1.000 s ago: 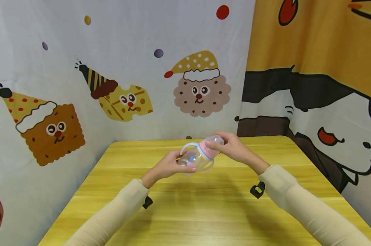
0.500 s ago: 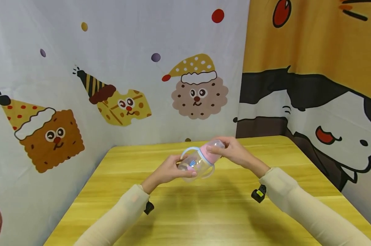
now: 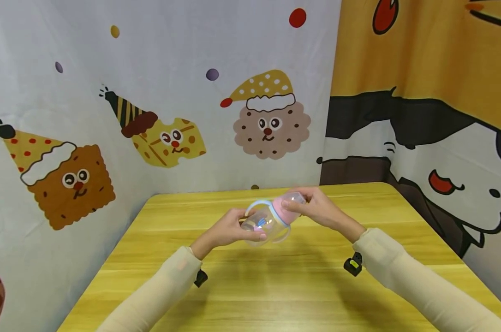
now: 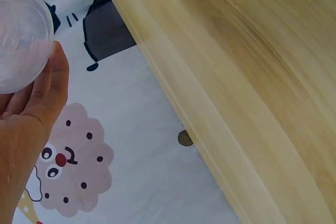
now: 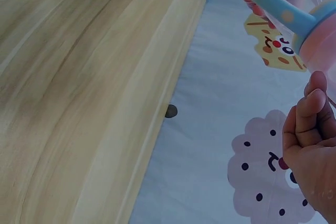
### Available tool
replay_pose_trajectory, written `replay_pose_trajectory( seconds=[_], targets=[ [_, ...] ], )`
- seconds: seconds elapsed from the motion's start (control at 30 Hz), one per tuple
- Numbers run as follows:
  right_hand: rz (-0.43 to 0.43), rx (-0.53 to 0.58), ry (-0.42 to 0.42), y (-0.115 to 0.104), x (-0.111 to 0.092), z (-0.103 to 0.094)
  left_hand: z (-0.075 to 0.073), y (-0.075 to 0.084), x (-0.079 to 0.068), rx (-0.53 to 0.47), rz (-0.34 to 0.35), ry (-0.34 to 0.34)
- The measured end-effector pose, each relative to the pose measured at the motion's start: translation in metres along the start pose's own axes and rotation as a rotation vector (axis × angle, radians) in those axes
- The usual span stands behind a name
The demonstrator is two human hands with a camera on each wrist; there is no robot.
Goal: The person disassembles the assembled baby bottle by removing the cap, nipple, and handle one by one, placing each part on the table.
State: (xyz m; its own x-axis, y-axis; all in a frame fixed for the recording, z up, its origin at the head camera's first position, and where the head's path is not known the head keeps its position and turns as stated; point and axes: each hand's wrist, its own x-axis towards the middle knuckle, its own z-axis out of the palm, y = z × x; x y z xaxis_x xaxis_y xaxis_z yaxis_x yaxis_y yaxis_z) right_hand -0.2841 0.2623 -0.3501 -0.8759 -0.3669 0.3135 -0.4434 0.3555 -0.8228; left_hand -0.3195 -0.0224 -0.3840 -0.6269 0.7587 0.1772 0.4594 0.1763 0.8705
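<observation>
A clear baby bottle with blue handles, a pink collar and a clear cap is held in the air over the table, tilted with its capped end up to the right. My left hand grips the lower end of its body, thumb across the near side. My right hand holds the pink collar and cap, with the thumb on the near side. In the left wrist view the round base of the bottle faces the camera. The right wrist view has a dotted blue handle above curled fingers.
Below the hands lies a yellow wood-grain table. A white cloth with cartoon biscuits hangs behind it, and an orange cloth with a cartoon animal hangs at the right. Each wrist carries a small black camera.
Both hands keep their hold on the bottle. It sits slightly lower and further right in the head view than one second ago, while the view itself has shifted a little.
</observation>
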Motion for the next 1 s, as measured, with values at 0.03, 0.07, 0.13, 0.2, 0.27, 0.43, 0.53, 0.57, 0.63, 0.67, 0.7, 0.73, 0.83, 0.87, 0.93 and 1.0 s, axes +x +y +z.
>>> replay_pose_trajectory(
  seconds=[0.03,0.07,0.13,0.2,0.27,0.43,0.53,0.57,0.63,0.67,0.7,0.73,0.83,0.87,0.93,1.0],
  targets=[
    [-0.010,0.004,-0.003,0.001,0.000,0.000,0.000,0.000,0.000,0.001,0.001,-0.002],
    [-0.020,0.006,-0.004,0.001,0.000,0.000,0.000,0.001,0.000,-0.001,0.001,-0.002],
    [-0.039,0.014,-0.008,0.002,-0.001,0.000,0.001,0.001,-0.001,-0.003,0.002,0.003],
    [-0.052,0.022,-0.009,0.002,-0.002,-0.001,0.002,0.001,0.000,-0.013,0.005,0.012],
    [-0.059,0.027,-0.011,0.004,-0.003,-0.001,0.004,0.000,0.000,-0.029,0.003,0.025],
    [-0.034,0.034,-0.013,0.007,-0.007,-0.003,0.008,-0.003,0.001,-0.051,0.010,0.030],
    [-0.016,0.040,-0.018,0.008,-0.010,-0.005,0.008,-0.004,0.002,-0.035,0.019,0.021],
    [-0.011,0.042,-0.018,0.008,-0.010,-0.005,0.008,-0.004,0.002,-0.033,0.019,0.020],
    [-0.007,0.042,-0.017,0.008,-0.011,-0.006,0.009,-0.004,0.003,-0.033,0.015,0.021],
    [-0.004,0.038,-0.012,0.008,-0.011,-0.006,0.008,-0.004,0.004,-0.032,0.015,0.023],
    [-0.001,0.029,-0.005,0.008,-0.010,-0.006,0.008,-0.004,0.004,-0.038,0.011,0.025],
    [0.001,0.021,0.002,0.008,-0.010,-0.006,0.008,-0.003,0.003,-0.046,0.006,0.025],
    [-0.002,-0.005,0.009,0.007,-0.009,-0.004,0.006,-0.003,0.001,-0.048,0.000,0.028],
    [-0.005,-0.016,0.011,0.007,-0.008,-0.004,0.005,-0.003,0.000,-0.047,-0.004,0.034],
    [-0.017,-0.025,0.016,0.006,-0.006,-0.004,0.003,-0.002,-0.001,-0.038,-0.014,0.049],
    [-0.026,-0.035,0.026,0.004,-0.004,-0.006,0.000,-0.002,-0.003,-0.034,-0.024,0.063]
  ],
)
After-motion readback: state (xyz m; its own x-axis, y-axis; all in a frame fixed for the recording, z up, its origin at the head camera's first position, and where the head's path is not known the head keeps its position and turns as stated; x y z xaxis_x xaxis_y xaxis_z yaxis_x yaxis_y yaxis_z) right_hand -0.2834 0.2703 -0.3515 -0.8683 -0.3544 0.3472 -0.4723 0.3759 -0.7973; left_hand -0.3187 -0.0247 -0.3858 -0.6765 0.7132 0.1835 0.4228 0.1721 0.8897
